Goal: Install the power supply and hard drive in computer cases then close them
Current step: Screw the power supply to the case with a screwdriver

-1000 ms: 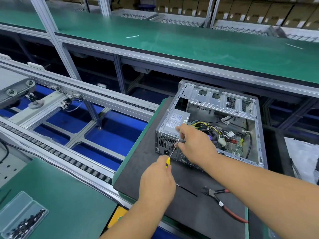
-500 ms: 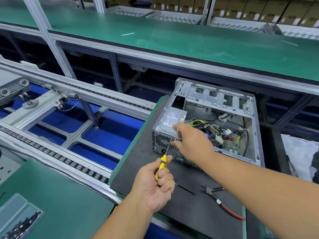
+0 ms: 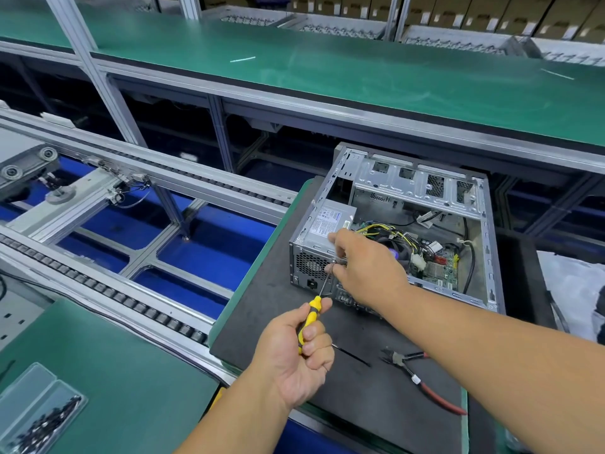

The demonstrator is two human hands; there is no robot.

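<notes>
white label on power supply (image 3: 330, 221), print too small to read

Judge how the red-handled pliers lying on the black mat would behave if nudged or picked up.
The pliers lie flat with handles spread on the black mat, so they would probably slide rather than roll. The mat looks foam-like and may grip them. Being jointed, the handles would likely swing if lifted by one arm. They look metal, so probably heavy for their size.
</notes>
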